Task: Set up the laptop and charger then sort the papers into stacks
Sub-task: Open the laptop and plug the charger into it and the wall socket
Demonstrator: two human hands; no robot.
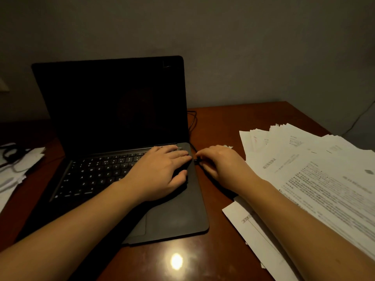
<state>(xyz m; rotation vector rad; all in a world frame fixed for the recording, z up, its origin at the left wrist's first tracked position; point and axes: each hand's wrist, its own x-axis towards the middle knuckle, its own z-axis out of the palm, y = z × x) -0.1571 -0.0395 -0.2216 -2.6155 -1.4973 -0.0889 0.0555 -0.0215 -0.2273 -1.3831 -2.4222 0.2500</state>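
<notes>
Sensibly, the left hand (162,169) lay flat, grip released, on the laptop (113,122) to brace it, while the right hand (221,165) pinched the charger plug (196,160) at the laptop's right edge, which wanted a straight, level push.

White letters are seen on the keyboard (95,175) of the laptop (111,108), at nine o'clock in the frame: Q, W, E, R, T, Y in one row, A, S, D, F, G below it, then Z, X, C, V, B. At three o'clock, a heading (269,163) in Chinese characters is printed on the top sheet of the papers (328,191); it cannot be read with certainty, and the lines beneath are blurred.
</notes>
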